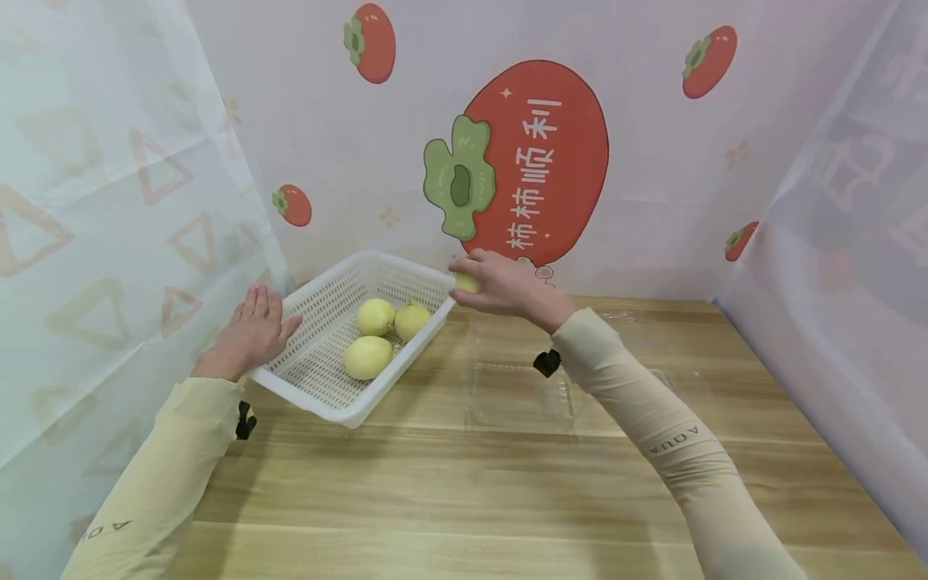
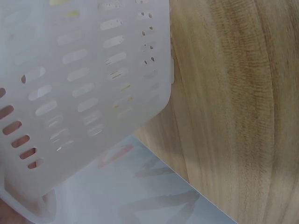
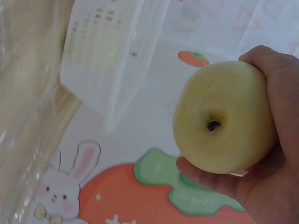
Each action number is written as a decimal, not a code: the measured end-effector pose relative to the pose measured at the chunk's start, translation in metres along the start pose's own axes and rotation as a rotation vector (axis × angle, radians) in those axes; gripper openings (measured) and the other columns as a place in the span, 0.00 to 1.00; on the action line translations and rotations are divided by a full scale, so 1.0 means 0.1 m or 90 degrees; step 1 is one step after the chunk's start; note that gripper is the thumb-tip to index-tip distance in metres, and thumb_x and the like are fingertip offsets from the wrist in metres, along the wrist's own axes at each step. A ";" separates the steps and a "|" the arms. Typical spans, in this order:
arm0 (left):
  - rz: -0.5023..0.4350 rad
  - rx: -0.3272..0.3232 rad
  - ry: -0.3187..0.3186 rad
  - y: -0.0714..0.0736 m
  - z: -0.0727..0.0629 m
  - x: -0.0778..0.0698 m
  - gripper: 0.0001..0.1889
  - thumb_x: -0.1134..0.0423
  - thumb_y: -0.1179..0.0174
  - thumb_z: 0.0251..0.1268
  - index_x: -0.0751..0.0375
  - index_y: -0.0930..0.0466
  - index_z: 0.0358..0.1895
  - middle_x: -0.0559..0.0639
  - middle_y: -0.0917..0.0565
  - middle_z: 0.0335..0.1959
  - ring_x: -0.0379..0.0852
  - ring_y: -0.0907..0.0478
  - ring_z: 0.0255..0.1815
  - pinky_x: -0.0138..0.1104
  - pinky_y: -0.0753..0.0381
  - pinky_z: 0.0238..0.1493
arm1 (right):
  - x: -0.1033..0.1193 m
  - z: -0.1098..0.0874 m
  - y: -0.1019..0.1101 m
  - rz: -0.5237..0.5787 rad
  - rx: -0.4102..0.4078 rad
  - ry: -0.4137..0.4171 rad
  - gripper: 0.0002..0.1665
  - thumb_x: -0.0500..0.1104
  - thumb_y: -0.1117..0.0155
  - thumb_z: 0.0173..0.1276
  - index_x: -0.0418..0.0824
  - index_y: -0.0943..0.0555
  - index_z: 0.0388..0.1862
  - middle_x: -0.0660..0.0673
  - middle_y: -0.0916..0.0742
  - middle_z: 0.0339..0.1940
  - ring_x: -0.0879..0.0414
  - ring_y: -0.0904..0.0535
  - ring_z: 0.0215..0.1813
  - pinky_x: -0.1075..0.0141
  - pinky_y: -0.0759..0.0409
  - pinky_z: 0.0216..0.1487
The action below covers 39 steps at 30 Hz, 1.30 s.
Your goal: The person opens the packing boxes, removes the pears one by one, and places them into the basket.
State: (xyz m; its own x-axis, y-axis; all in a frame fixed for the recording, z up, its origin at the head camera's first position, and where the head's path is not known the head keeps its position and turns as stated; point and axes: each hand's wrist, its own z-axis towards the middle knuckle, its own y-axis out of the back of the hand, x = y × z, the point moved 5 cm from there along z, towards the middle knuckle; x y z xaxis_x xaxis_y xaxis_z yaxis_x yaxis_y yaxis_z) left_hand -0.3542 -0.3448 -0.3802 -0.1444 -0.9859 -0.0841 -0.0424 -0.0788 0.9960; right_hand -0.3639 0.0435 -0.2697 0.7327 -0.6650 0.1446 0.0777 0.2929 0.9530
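Note:
In the head view, a white perforated plastic basket [image 1: 366, 403] stands on the table at left. Three pale yellow pears [image 1: 367, 358] lie in it. My left hand [image 1: 250, 332] rests on its left rim with fingers straight and thumb toward the inside. The basket's slotted wall [image 2: 88, 88] fills much of the left wrist view. Beyond the basket's right corner, my right hand [image 1: 500, 282] grips another pear [image 1: 467, 283]. The right wrist view shows this pear [image 3: 224, 119] held up between thumb and fingers, its dark end facing the camera.
Clear plastic containers [image 1: 518, 395] sit on the wooden table [image 1: 435, 499] beneath the right forearm, their edges hard to make out. A printed cloth wall [image 1: 638, 209] closes off the back, with white sheets [image 1: 101, 201] along both sides.

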 end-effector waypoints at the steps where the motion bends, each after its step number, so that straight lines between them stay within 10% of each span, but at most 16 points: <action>1: -0.002 -0.001 0.000 0.00 0.00 0.00 0.44 0.41 0.74 0.79 0.85 0.67 0.73 0.82 0.71 0.74 0.77 0.73 0.76 0.65 0.66 0.74 | 0.04 0.03 -0.03 0.003 0.005 0.004 0.29 0.57 0.41 0.69 0.47 0.22 0.64 0.43 0.18 0.56 0.53 0.22 0.48 0.60 0.21 0.40; 20: -0.006 0.001 0.003 -0.01 -0.03 0.03 0.46 0.39 0.76 0.78 0.84 0.66 0.73 0.82 0.69 0.74 0.76 0.73 0.76 0.65 0.66 0.74 | 0.84 0.53 -0.56 0.050 0.007 0.129 0.27 0.55 0.41 0.70 0.46 0.22 0.63 0.45 0.16 0.55 0.56 0.21 0.53 0.67 0.22 0.49; 39: 0.001 0.000 0.000 0.01 -0.01 0.00 0.45 0.39 0.76 0.78 0.85 0.64 0.73 0.83 0.69 0.74 0.77 0.73 0.76 0.66 0.66 0.74 | 1.30 0.73 -1.14 0.031 0.088 0.132 0.30 0.61 0.46 0.71 0.51 0.27 0.68 0.48 0.18 0.56 0.60 0.22 0.50 0.72 0.23 0.48</action>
State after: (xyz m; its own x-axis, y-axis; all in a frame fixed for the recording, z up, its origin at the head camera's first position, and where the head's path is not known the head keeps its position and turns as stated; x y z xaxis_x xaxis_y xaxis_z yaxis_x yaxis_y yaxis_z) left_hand -0.3531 -0.3453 -0.3791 -0.1447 -0.9861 -0.0819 -0.0416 -0.0767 0.9962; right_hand -0.3265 -0.1262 -0.3398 0.8571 -0.4936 0.1474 -0.0440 0.2150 0.9756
